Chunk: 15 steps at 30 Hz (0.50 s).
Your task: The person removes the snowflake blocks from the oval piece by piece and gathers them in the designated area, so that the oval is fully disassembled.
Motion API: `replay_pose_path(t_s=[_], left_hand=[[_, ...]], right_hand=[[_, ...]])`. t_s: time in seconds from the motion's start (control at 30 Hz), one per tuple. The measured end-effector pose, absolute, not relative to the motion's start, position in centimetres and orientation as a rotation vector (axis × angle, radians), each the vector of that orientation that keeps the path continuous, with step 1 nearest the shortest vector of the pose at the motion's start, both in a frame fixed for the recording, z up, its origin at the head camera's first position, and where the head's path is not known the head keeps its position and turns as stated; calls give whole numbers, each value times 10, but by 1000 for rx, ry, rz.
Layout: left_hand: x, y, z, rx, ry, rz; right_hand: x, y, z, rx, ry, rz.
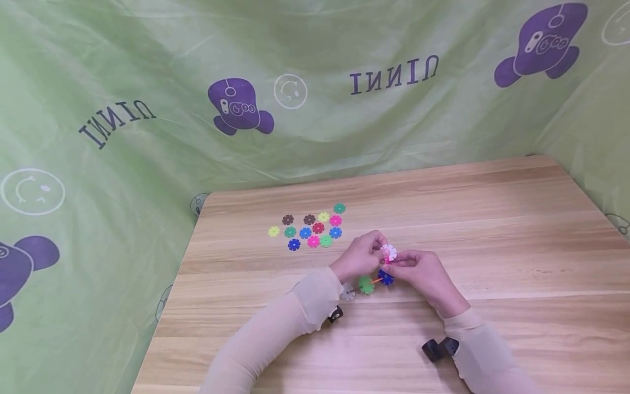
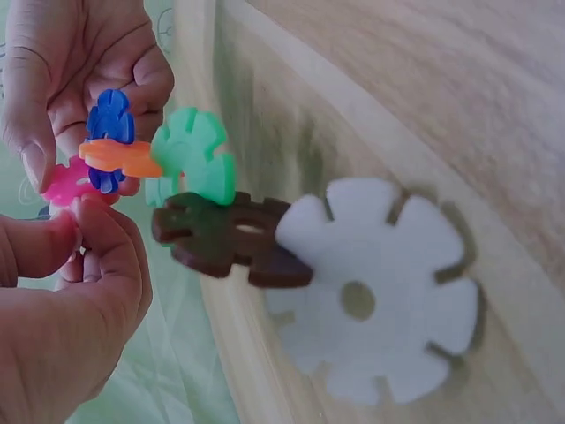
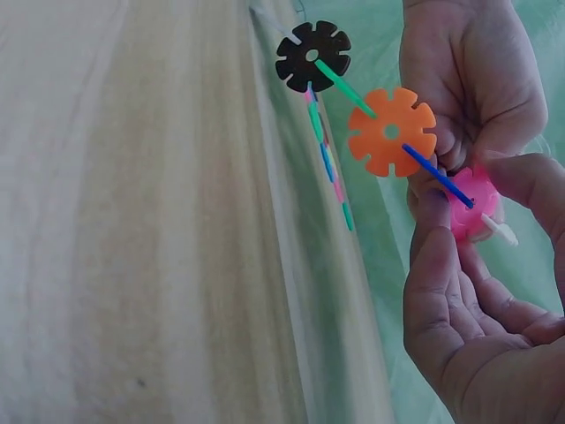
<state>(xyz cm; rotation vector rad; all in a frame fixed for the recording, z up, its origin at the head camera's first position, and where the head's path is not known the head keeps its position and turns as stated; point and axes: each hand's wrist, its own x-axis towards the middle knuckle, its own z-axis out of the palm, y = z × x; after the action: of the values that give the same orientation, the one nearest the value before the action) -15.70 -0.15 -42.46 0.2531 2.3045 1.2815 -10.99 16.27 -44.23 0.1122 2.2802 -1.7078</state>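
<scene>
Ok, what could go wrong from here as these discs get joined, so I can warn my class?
Pushing the held white disc against the pink disc might loosen the pink disc's joint with the blue disc. The fingers cover much of the held discs, so a misaligned slot could go unnoticed. The far white disc, near the left sleeve, might get knocked.

Creased pale-green fabric sheet (image 1: 172,49) behind and along both sides, printed with purple cartoon figures (image 1: 235,104), white smiley-face outlines (image 1: 290,91), dark purple lettering (image 1: 394,75). Light-brown wood-grain counter (image 1: 492,224), rounded corners, far edge near sheet. Soft, even light.
</scene>
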Motion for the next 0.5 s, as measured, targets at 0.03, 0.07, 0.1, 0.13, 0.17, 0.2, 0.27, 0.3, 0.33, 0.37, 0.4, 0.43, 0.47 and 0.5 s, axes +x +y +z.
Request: replay_pose_path(t_s=[0.03, 0.07, 0.1, 0.13, 0.17, 0.2, 0.27, 0.3, 0.33, 0.37, 0.4, 0.43, 0.47, 0.5], left_hand=[[-157, -1, -425, 249, 2301, 1286], [-158, -1, -425, 248, 2301, 1286], [-158, -1, -425, 246, 2303, 1286], [-159, -1, -425, 243, 2307, 1284], [-159, -1, -425, 241, 2312, 1283], [-160, -1, -425, 236, 2316, 1281], [-160, 0, -424, 229, 2326, 1272], [-160, 0, -423, 223, 2327, 1272], [-160, 1, -423, 220, 2329, 1271], [-161, 1, -423, 219, 2330, 1269], [-161, 1, -422, 218, 2331, 1266], [-161, 1, -422, 218, 2332, 1266], [-161, 1, -422, 217, 2333, 1265], [-162, 2, -422, 213, 2335, 1261]], right_hand=[[-110, 163, -442, 117, 2275, -1710], [-110, 163, -441, 122, 2270, -1713], [-111, 163, -441, 127, 2268, -1714], [-111, 163, -441, 131, 2270, -1711], [-112, 163, -440, 137, 2267, -1712], [-112, 163, -440, 141, 2265, -1712], [-113, 164, -439, 147, 2275, -1697], [-113, 164, -439, 148, 2284, -1687], [-114, 164, -439, 146, 2291, -1678], [-114, 164, -438, 146, 2289, -1678], [-114, 163, -438, 143, 2292, -1674], [-114, 164, -438, 143, 2292, -1670], [-114, 164, -438, 142, 2294, -1668], [-114, 164, -438, 141, 2294, -1670]])
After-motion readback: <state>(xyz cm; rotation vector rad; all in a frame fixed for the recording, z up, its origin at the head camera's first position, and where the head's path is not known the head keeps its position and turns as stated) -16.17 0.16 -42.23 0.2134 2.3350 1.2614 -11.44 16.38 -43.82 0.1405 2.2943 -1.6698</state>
